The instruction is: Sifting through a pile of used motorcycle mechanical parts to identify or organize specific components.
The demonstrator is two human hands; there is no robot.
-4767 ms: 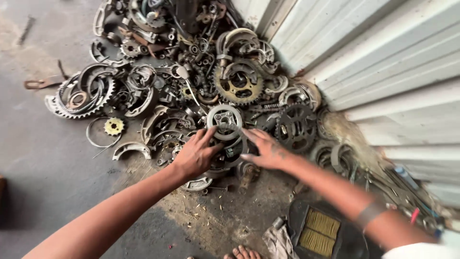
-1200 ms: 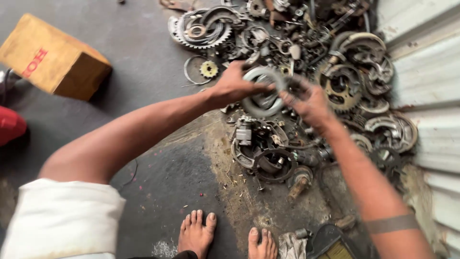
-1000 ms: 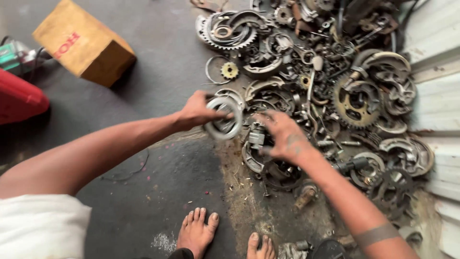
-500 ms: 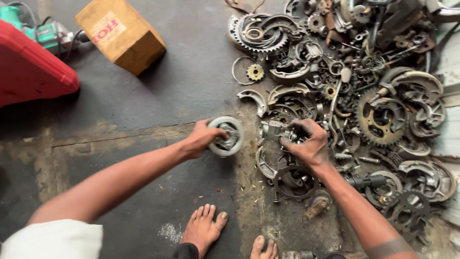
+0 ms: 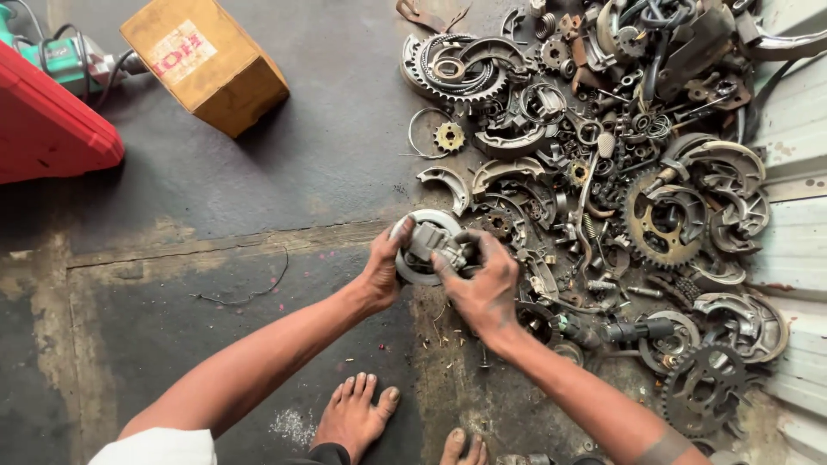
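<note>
Gripping a round metal disc point(image 5: 419, 250) at its rim, left hand point(image 5: 383, 271) closed; right hand point(image 5: 482, 284) clamped on a small grey metal part point(image 5: 435, 241) against it, above bare concrete floor point(image 5: 258, 189). Scrap pile point(image 5: 603, 172) toward 2 o'clock. Yellow-brown cardboard box point(image 5: 207, 60), pale label on top, toward 10 o'clock; red object point(image 5: 47, 129) beyond.

Both bare forearms reach forward and converge in front of the body, the left arm from the lower left, the right from the lower right. The left hand point(image 5: 382, 274) is curled, thumb up, gripping. The grimy right hand point(image 5: 484, 286) is palm down, fingers bent, close beside it.
</note>
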